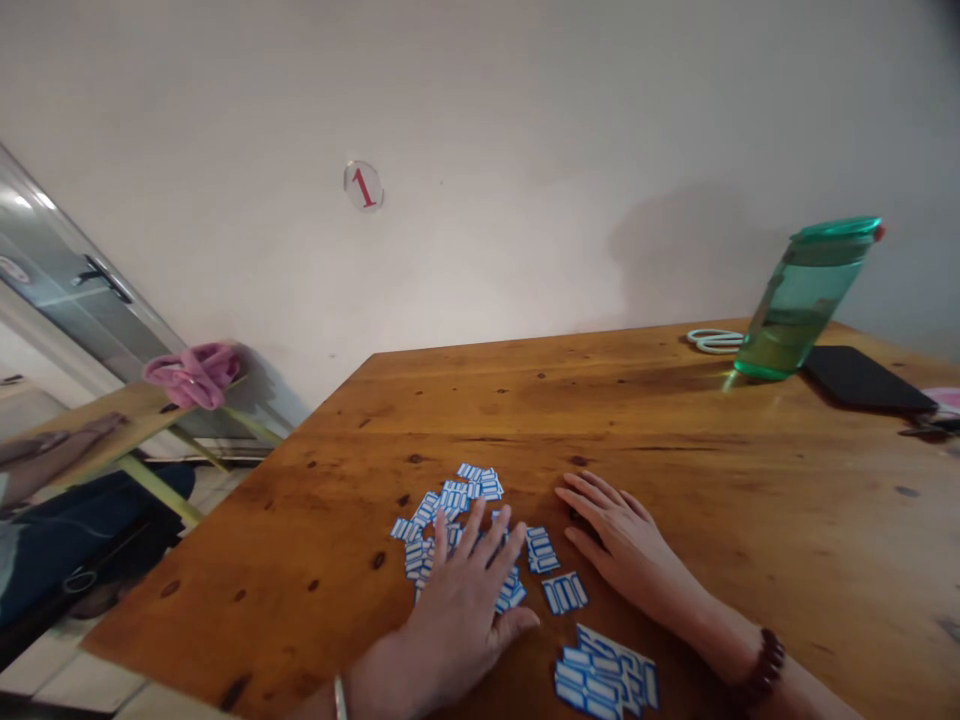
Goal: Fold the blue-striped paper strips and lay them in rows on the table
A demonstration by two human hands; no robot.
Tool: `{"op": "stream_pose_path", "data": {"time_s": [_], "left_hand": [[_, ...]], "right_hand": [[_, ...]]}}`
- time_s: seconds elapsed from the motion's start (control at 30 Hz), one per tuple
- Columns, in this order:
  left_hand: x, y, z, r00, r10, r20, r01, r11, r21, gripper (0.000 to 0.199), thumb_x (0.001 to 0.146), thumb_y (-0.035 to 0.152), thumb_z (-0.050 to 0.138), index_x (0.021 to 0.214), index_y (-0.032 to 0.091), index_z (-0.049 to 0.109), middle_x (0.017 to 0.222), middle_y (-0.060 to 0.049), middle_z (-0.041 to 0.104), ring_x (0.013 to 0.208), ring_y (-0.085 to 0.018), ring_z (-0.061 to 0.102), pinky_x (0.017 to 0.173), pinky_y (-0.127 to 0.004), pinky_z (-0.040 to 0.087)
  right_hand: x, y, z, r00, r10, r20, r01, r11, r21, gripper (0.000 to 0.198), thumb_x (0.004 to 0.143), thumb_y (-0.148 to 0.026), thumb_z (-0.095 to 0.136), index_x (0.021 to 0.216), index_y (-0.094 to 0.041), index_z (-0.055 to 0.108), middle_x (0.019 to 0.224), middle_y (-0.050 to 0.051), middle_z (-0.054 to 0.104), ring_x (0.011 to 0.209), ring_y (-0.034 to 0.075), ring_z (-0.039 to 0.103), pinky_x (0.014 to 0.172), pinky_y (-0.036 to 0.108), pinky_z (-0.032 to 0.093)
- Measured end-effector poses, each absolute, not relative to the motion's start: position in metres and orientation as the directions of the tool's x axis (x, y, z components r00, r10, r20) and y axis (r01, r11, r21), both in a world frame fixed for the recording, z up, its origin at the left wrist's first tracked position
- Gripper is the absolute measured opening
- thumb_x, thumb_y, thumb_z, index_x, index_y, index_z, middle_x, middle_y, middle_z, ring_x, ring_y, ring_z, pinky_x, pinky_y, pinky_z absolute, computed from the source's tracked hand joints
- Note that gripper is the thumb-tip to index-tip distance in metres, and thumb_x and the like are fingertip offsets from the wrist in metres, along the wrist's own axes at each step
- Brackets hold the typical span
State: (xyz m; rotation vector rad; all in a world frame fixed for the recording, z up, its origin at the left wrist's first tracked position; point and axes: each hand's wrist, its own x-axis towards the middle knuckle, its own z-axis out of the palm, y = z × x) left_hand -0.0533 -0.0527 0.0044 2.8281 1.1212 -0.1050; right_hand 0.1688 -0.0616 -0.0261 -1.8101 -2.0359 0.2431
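My left hand [469, 600] lies with spread fingers over a loose heap of small white label sheets with blue frames [454, 497], covering part of it. To the right, my right hand [622, 540] rests on the wooden table [480, 400], fingers stretched out, with no sheet visible in it. Between the two hands lie a few separate label sheets [565, 593]. A second pile of label sheets [604, 672] sits nearer the front edge, below my right hand.
A green water bottle [806, 300] stands at the back right, beside a black flat device [866, 378] and a pale looped cord [715, 341]. At left, another person's arms [67, 445] rest on a neighbouring table holding a pink cloth [193, 374].
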Motion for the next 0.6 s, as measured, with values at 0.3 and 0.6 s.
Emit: {"op": "stream_pose_path", "data": {"time_s": [0.3, 0.6], "left_hand": [[-0.058, -0.061, 0.011, 0.838, 0.538, -0.095, 0.546, -0.827, 0.131, 0.066, 0.084, 0.058, 0.027, 0.139, 0.028, 0.008, 0.145, -0.004, 0.023, 0.134, -0.028, 0.012, 0.103, -0.059, 0.008], [-0.088, -0.015, -0.005, 0.553, 0.828, -0.094, 0.831, -0.557, -0.014, 0.066, 0.084, 0.059, 0.021, 0.139, 0.023, 0.013, 0.146, -0.008, 0.017, 0.134, -0.029, 0.009, 0.099, -0.066, 0.006]], "right_hand": [[0.170, -0.061, -0.030, -0.081, 0.977, 0.200, 0.913, 0.153, -0.379, 0.041, 0.082, -0.030, 0.044, 0.122, -0.027, 0.050, 0.135, 0.004, 0.044, 0.127, 0.022, 0.032, 0.100, 0.046, 0.027], [0.168, -0.061, -0.027, -0.075, 0.983, 0.166, 0.919, 0.133, -0.372, 0.041, 0.083, -0.031, 0.043, 0.123, -0.025, 0.050, 0.136, 0.003, 0.043, 0.128, 0.022, 0.031, 0.101, 0.047, 0.026]]}}
